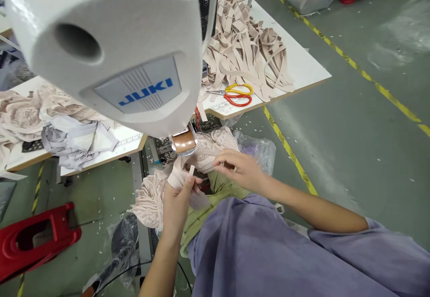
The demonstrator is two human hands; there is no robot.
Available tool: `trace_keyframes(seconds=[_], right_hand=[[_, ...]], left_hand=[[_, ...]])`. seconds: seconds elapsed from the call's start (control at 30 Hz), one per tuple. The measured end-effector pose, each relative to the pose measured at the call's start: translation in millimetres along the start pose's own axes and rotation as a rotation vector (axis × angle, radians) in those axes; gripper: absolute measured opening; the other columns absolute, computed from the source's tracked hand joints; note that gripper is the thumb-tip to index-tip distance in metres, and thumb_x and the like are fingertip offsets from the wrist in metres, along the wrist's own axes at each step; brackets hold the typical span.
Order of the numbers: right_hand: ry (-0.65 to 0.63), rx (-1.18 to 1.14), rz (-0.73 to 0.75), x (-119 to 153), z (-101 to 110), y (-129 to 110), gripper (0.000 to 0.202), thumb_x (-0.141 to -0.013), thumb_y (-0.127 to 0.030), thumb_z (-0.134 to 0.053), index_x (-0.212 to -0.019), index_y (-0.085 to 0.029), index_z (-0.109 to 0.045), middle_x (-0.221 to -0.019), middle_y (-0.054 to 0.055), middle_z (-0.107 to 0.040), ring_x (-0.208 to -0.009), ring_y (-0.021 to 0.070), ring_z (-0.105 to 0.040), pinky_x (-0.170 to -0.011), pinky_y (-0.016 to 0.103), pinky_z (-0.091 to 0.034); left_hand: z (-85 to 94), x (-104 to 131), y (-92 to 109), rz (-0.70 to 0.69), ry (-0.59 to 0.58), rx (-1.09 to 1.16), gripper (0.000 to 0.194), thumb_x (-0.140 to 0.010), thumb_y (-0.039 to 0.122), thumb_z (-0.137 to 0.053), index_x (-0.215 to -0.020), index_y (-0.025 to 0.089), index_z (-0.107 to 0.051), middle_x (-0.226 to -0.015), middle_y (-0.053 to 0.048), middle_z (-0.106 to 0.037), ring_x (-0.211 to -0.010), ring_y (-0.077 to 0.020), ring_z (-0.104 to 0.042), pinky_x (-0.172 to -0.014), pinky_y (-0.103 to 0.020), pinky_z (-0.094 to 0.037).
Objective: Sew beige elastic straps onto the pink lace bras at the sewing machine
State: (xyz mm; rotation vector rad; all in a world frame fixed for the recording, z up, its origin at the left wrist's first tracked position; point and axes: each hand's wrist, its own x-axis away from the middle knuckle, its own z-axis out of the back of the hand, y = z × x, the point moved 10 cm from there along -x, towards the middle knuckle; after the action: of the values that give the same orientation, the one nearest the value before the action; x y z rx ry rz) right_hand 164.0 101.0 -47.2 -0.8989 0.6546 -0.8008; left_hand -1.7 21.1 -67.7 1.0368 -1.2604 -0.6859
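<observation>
My left hand (179,203) pinches a pale beige fabric piece (176,178) between thumb and fingers, and a short narrow strip end sticks up above the thumb. The piece lies just below the sewing machine head (134,64), close to its clear guard (184,142). To the right, my right hand (240,169) is raised with its fingers curled together; what they hold, if anything, is too small to make out. Beige lace garments (204,151) are bunched behind both hands, and more lace fabric (151,198) hangs left of my left hand. The needle is hidden.
Scissors with yellow and red handles (238,95) lie on the right tabletop, before a heap of beige strips (248,46). Grey-white fabric pieces (80,135) and beige lace pieces (27,113) cover part of the left table. A red stool (63,230) stands on the floor at left.
</observation>
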Motion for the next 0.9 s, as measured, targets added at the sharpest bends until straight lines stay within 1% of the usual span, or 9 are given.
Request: trace_keyframes(seconds=[0.07,0.2,0.27,0.37,0.5,0.57,0.67,0.8,0.9], right_hand=[[0.03,-0.01,0.11,3.4,-6.6,-19.8,0.012,-0.093,-0.03,-0.062,-0.098,-0.021,-0.067,-0.088,0.003,-0.069,-0.068,0.0111,-0.06,-0.066,0.025,-0.048],[0.167,0.053,0.263,5.3,-13.4,-49.4,0.01,-0.094,-0.019,-0.057,-0.098,-0.021,-0.066,-0.088,0.003,-0.071,-0.079,0.0139,-0.065,-0.07,0.026,-0.051],[0.195,0.078,0.278,2.4,-16.6,-52.4,0.012,-0.093,-0.017,-0.056,-0.098,-0.021,-0.066,-0.09,0.004,-0.071,-0.081,0.0146,-0.066,-0.071,0.027,-0.052],[0.212,0.104,0.26,-1.9,-17.8,-48.3,0.01,-0.093,-0.018,-0.058,-0.097,-0.02,-0.067,-0.092,0.005,-0.072,-0.083,0.0148,-0.066,-0.072,0.026,-0.052],[0.212,0.102,0.236,-4.0,-15.0,-41.4,0.008,-0.093,-0.021,-0.059,-0.094,-0.02,-0.067,-0.09,0.003,-0.072,-0.079,0.013,-0.066,-0.068,0.024,-0.049],[0.169,0.094,0.204,-6.3,-15.2,-36.3,0.008,-0.093,-0.022,-0.059,-0.092,-0.02,-0.067,-0.088,0.002,-0.072,-0.075,0.0118,-0.065,-0.066,0.023,-0.047],[0.01,0.088,0.175,-10.8,-21.4,-30.9,0.008,-0.091,-0.021,-0.06,-0.087,-0.02,-0.066,-0.085,0.001,-0.07,-0.074,0.0117,-0.062,-0.065,0.023,-0.043],[-0.154,0.025,0.175,-13.6,-23.3,-30.8,0.008,-0.081,-0.013,-0.06,-0.079,-0.02,-0.064,-0.077,-0.002,-0.064,-0.069,0.0109,-0.056,-0.062,0.022,-0.037],[-0.244,-0.052,0.132,-14.4,-25.8,-27.4,0.011,-0.078,-0.01,-0.058,-0.078,-0.019,-0.063,-0.075,-0.002,-0.06,-0.067,0.01,-0.052,-0.061,0.022,-0.036]], left_hand=[[0.3,-0.4,-3.8,0.012,0.053,0.067,0.027,-0.085,0.04,-0.07,-0.083,0.013,-0.07,-0.073,-0.002,-0.068,-0.066,-0.0108,-0.059,-0.069,-0.022,-0.047],[-1.7,-1.5,-10.6,-0.004,0.159,0.211,0.024,-0.078,0.035,-0.079,-0.083,0.012,-0.072,-0.073,-0.001,-0.069,-0.067,-0.0101,-0.061,-0.069,-0.02,-0.049],[-5.3,-2.2,-11.6,-0.011,0.167,0.251,0.027,-0.077,0.034,-0.08,-0.092,0.012,-0.074,-0.079,-0.003,-0.072,-0.072,-0.0114,-0.065,-0.071,-0.02,-0.051],[-8.7,-1.5,-7.4,-0.033,0.154,0.248,0.035,-0.08,0.034,-0.076,-0.108,0.013,-0.073,-0.098,-0.008,-0.075,-0.088,-0.0166,-0.07,-0.079,-0.024,-0.054],[-6.4,1.8,-1.1,-0.037,0.158,0.024,0.038,-0.084,0.037,-0.071,-0.114,0.013,-0.073,-0.107,-0.01,-0.076,-0.1,-0.0222,-0.07,-0.085,-0.029,-0.056],[-4.8,3.1,5.1,-0.083,0.165,-0.12,0.037,-0.086,0.037,-0.069,-0.114,0.014,-0.074,-0.107,-0.009,-0.077,-0.101,-0.023,-0.07,-0.086,-0.029,-0.055],[-7.3,5.0,16.4,-0.211,0.143,-0.302,0.033,-0.087,0.033,-0.067,-0.114,0.017,-0.075,-0.105,-0.006,-0.078,-0.099,-0.0223,-0.07,-0.085,-0.028,-0.055],[-8.7,8.0,20.0,-0.318,0.125,-0.419,0.018,-0.083,0.03,-0.069,-0.088,0.017,-0.08,-0.08,-0.004,-0.078,-0.074,-0.02,-0.071,-0.067,-0.026,-0.055],[-7.2,9.0,17.7,-0.342,0.13,-0.412,0.017,-0.081,0.031,-0.072,-0.073,0.017,-0.078,-0.07,-0.004,-0.076,-0.065,-0.0199,-0.069,-0.062,-0.026,-0.054]])
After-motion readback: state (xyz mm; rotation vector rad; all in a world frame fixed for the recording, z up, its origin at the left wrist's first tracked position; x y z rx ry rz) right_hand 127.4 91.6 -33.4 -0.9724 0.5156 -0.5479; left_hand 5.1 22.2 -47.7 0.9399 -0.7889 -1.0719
